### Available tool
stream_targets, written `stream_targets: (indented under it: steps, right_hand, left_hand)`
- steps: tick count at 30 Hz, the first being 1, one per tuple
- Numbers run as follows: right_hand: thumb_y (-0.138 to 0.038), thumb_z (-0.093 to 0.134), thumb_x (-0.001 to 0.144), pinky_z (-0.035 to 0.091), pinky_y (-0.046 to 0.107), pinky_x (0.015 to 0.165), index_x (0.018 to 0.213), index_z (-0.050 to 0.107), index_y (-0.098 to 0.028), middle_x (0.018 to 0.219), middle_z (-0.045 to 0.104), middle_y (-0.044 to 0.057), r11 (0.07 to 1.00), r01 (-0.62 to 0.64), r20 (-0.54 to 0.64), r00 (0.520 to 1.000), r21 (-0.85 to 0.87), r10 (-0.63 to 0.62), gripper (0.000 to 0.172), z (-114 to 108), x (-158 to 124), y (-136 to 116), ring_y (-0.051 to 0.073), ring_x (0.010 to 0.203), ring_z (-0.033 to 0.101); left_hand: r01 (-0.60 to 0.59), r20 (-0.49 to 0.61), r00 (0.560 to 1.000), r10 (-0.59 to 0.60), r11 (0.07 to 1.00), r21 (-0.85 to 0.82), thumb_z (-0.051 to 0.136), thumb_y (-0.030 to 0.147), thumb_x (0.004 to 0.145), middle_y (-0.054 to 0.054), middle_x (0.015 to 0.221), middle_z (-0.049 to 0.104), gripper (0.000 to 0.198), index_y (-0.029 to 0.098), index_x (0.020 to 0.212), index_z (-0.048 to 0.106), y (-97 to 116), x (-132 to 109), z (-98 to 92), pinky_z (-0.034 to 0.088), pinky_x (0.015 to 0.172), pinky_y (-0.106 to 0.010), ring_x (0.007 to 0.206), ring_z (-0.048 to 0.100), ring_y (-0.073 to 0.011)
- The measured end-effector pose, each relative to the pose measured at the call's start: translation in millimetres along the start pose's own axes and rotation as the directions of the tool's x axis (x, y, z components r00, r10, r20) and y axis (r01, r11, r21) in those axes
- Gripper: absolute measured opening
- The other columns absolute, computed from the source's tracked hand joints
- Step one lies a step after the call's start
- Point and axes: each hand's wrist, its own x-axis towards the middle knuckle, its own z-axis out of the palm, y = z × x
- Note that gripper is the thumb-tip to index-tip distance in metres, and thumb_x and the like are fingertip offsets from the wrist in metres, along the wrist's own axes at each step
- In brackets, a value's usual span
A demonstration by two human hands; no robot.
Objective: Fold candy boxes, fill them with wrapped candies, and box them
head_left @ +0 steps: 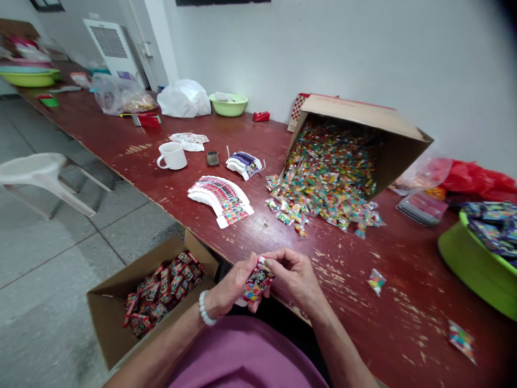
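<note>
Red printed card: a small carton (pixel 257 280) between both hands at the near edge of a worn, dark red table (pixel 339 256), the centre of this clock face. Left hand (pixel 235 283) closed around the carton's left side, thumb near the upper end, pale beaded bracelet (pixel 204 308) at the wrist. Right hand (pixel 293 272) in a firm pinch on the white flap at the top, thumb against forefinger. Contents of the carton, if any, hidden. Just beyond, at eleven o'clock, a fan of flat red cartons (pixel 221 196); at twelve, a smaller purple fan (pixel 244 164). At one o'clock, a large cardboard box (pixel 351 109) on its side, mouth toward the hands, with a spill of clear candy packets (pixel 331 175). At three o'clock, a lone candy packet (pixel 377 282), and well beyond, a green basin (pixel 468 269). At nine, below table height, an open box (pixel 105 323) with a heap of red cartons (pixel 167 288). Farther out at eleven, a white mug (pixel 173 156). Possible trouble, by judgement: a creased or torn flap from too hard a pinch; a drop past the table edge from a loosened left grip; more scattered packets from any knock to the tipped box.
</note>
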Motion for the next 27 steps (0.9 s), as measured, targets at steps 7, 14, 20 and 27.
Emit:
stream_targets:
  steps: [7,14,20,27]
  right_hand:
    - [-0.034,0.056,0.093,0.053,0.032,0.074,0.084,0.069,-0.021,0.106,0.07,0.007,0.904,0.288,0.127,0.957,-0.315,-0.26,0.021,-4.1,-8.5,-7.2,0.019,0.08,0.066]
    - [-0.035,0.051,0.093,0.049,0.03,0.078,0.101,0.068,-0.023,0.094,0.069,0.005,0.801,0.262,0.059,0.96,-0.538,-0.275,0.021,-18.3,12.1,11.5,0.019,0.085,0.063]
    - [-0.044,0.066,0.076,0.041,0.044,0.088,0.09,0.069,-0.016,0.1,0.063,0.016,0.702,-0.227,-0.545,0.794,-0.675,-0.268,0.032,-91.9,67.0,21.0,0.032,0.1,0.056]
    - [-0.047,0.068,0.071,0.045,0.04,0.079,0.076,0.062,-0.019,0.081,0.063,0.008,0.799,-0.22,-0.566,0.805,-0.559,-0.175,0.029,-98.8,62.7,36.0,0.028,0.085,0.059]
  left_hand:
    - [0.051,-0.006,0.999,-0.052,0.991,-0.124,0.03,0.065,0.092,-0.005,0.069,0.064,0.068,0.018,0.138,0.049,2.9,-1.8,1.0,0.044,0.04,-0.022,0.042,0.058,-0.0134]
    - [-0.006,-0.128,0.992,-0.021,0.979,-0.205,0.048,0.054,0.091,-0.002,0.077,0.064,0.05,0.024,0.131,0.047,3.7,8.2,1.1,0.045,0.043,-0.022,0.046,0.06,-0.0129]
    - [-0.084,-0.227,0.973,0.032,0.971,-0.225,0.07,0.031,0.081,-0.004,0.093,0.066,0.031,0.018,0.107,0.057,8.9,17.0,-18.0,0.047,0.058,-0.02,0.064,0.059,-0.0085]
    - [-0.139,-0.364,0.928,0.075,0.979,-0.152,0.083,0.024,0.064,0.001,0.082,0.062,0.042,0.016,0.098,0.06,13.4,16.6,-40.9,0.051,0.063,-0.025,0.067,0.059,-0.0115]
